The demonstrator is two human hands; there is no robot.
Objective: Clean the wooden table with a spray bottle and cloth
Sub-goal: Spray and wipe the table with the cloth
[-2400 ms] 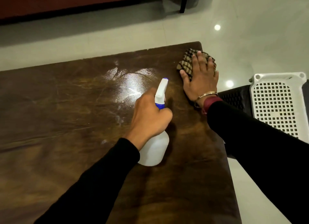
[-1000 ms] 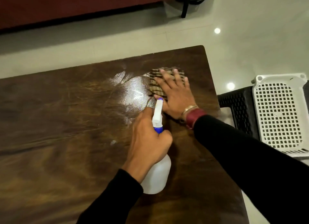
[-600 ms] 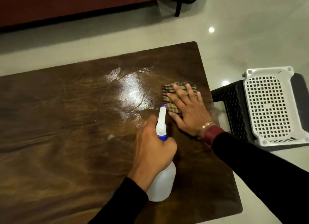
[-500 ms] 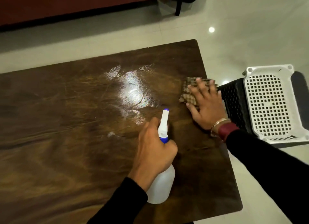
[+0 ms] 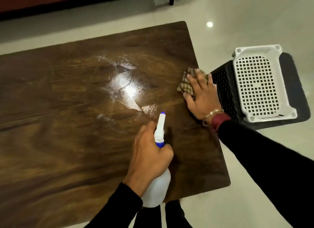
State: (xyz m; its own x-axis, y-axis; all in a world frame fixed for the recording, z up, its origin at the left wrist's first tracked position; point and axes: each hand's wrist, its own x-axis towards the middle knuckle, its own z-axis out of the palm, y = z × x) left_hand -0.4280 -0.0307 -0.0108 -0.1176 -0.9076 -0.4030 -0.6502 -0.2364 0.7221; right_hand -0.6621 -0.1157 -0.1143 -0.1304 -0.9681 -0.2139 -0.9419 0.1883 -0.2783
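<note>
The left hand has its fingers wrapped around the neck of a white spray bottle with a blue collar, held near the counter's front right corner, nozzle pointing toward the far edge. The right hand lies flat with fingers spread, pressing a checked cloth onto the dark wooden counter at its right edge, roughly midway along it. A wet, shiny patch glistens toward the middle of the counter, left of the cloth. Beside the right edge, on the floor, a white perforated basket rests on a black stool.
</note>
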